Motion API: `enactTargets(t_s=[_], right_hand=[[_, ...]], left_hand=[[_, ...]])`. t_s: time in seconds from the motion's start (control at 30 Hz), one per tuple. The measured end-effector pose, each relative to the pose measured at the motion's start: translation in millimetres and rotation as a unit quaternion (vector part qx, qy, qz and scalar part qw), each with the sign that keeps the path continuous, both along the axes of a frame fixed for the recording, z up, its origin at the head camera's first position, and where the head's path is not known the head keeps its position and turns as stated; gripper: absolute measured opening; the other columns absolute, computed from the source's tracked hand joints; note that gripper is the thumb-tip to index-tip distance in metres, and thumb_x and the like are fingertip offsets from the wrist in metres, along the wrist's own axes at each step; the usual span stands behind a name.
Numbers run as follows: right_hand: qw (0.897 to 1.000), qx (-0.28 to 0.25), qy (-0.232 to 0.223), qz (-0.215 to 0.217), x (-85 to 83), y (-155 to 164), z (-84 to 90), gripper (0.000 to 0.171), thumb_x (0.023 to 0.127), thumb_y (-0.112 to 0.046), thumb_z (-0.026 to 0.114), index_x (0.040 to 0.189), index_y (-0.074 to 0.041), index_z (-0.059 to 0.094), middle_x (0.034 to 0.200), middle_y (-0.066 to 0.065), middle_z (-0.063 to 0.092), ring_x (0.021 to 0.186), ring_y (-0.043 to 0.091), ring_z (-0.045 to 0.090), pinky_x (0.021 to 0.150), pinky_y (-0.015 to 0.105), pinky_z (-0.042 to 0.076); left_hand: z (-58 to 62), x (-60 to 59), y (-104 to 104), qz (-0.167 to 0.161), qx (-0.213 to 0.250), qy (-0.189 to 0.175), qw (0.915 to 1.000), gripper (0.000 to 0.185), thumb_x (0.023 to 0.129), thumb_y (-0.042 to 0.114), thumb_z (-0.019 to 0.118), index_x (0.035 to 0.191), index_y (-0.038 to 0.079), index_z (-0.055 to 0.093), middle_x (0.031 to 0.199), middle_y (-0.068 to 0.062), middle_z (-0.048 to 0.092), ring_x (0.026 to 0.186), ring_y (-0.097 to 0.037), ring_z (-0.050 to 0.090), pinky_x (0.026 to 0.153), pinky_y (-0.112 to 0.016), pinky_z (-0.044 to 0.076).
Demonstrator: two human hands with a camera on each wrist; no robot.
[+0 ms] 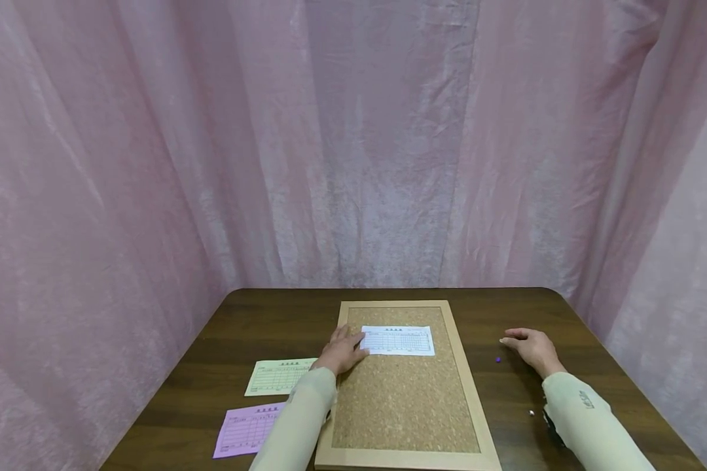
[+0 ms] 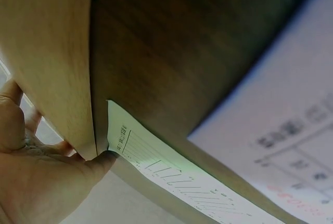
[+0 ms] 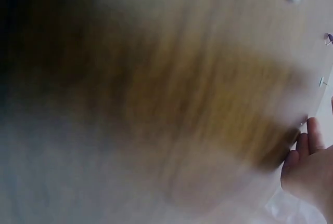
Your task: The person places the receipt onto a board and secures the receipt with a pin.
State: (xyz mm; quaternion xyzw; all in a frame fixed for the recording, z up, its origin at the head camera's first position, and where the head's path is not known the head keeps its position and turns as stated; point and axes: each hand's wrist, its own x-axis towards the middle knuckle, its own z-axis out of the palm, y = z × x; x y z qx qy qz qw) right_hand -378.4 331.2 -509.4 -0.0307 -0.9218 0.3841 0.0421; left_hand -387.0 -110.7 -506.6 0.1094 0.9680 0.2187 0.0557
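A framed corkboard (image 1: 406,405) lies on the table with a white printed slip (image 1: 397,341) flat on its upper part. My left hand (image 1: 340,351) rests on the board's left side, thumb and fingers spread at the slip's left edge. Out to the right, my right hand (image 1: 532,351) reaches low over the table, fingers extended and thumb beneath. Close to its fingertips is a small whitish pin (image 3: 321,82). A purple pushpin (image 1: 497,360) lies just below the fingers, and a silvery-white pin (image 1: 531,413) is nearer the sleeve.
Left of the board lie a green printed slip (image 1: 278,377) and a purple printed slip (image 1: 247,430), the purple one partly behind my left sleeve (image 1: 300,418). The brown table (image 1: 289,307) ends at a pink curtain (image 1: 389,163) at the back.
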Motion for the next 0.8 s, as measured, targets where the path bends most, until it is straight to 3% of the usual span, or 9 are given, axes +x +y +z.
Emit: enactTargets(t_s=[0.53, 0.8], right_hand=[[1.000, 0.025, -0.009, 0.006, -6.2, 1.4, -1.5, 0.037, 0.097, -0.029, 0.064, 0.119, 0.000, 0.069, 0.137, 0.033, 0.050, 0.125, 0.054, 0.041, 0.099, 0.065, 0.032], [0.999, 0.038, -0.022, 0.005, -9.1, 0.9, -1.7, 0.036, 0.096, -0.029, 0.065, 0.120, -0.002, 0.069, 0.137, 0.031, 0.051, 0.125, 0.057, 0.038, 0.092, 0.070, 0.026]], left_hand=[[-1.6, -0.7, 0.2, -0.006, -0.008, 0.005, 0.9999, 0.054, 0.101, 0.040, 0.056, 0.149, 0.016, 0.048, 0.160, -0.023, 0.020, 0.147, -0.043, 0.014, 0.110, -0.062, 0.028], [-2.4, -0.9, -0.7, -0.010, -0.008, 0.009, 0.9999, 0.054, 0.101, 0.039, 0.057, 0.148, 0.014, 0.049, 0.160, -0.024, 0.021, 0.147, -0.044, 0.015, 0.110, -0.063, 0.028]])
